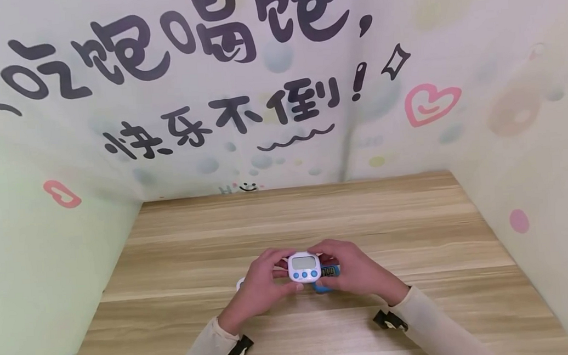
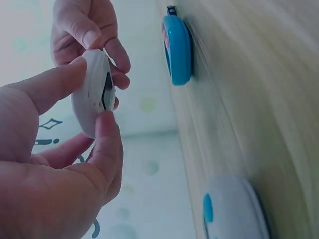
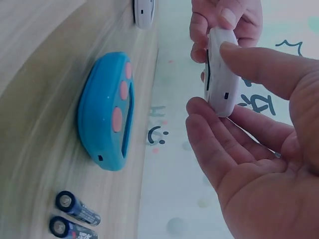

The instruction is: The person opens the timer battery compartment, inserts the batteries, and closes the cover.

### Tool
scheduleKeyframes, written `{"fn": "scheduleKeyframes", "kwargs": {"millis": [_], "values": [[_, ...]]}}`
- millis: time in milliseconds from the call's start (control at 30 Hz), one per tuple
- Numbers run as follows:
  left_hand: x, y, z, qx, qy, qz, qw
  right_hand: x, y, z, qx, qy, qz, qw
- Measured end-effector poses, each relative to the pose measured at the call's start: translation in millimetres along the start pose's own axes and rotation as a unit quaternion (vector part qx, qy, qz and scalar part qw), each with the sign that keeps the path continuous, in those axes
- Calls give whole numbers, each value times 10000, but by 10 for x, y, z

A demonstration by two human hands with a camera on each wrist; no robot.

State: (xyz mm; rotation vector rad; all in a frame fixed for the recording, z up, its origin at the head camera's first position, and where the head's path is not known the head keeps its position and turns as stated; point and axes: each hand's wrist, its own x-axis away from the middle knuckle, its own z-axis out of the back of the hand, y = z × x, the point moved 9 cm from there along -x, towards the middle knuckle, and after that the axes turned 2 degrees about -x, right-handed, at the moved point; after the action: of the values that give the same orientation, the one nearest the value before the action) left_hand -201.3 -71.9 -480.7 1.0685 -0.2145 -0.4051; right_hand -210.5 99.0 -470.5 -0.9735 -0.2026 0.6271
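Both hands hold a small white digital timer [image 1: 304, 267] with blue buttons and a blank screen, raised in front of the person, screen towards the head camera. My left hand [image 1: 262, 286] pinches one side between thumb and fingers. On the other side, my right hand [image 1: 354, 266] grips it with the thumb on the front and fingertips behind. A dark strip [image 2: 106, 90] shows on the timer's back in the left wrist view. Below the right hand, a blue timer [image 3: 103, 112] with pink buttons rests on the table, partly hidden in the head view.
Another white timer [image 2: 232, 209] lies on the table near the left hand, mostly covered by it in the head view. Two batteries [image 3: 78, 209] lie beside the blue timer. Printed wall panels [image 1: 283, 166] stand around the wooden table [image 1: 297, 220].
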Motion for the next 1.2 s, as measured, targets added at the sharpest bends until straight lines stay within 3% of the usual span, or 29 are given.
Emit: {"fn": "scheduleKeyframes", "kwargs": {"millis": [333,933,1200], "values": [[9,-3,-26,425,-11,99,9990,25,-14,27,-415,17,133,9990],[-18,-30,-42,783,132,319,9963,21,28,38,-545,75,-232,9982],[-20,-42,-95,1206,248,518,9910,18,-97,50,-298,456,141,9984]]}}
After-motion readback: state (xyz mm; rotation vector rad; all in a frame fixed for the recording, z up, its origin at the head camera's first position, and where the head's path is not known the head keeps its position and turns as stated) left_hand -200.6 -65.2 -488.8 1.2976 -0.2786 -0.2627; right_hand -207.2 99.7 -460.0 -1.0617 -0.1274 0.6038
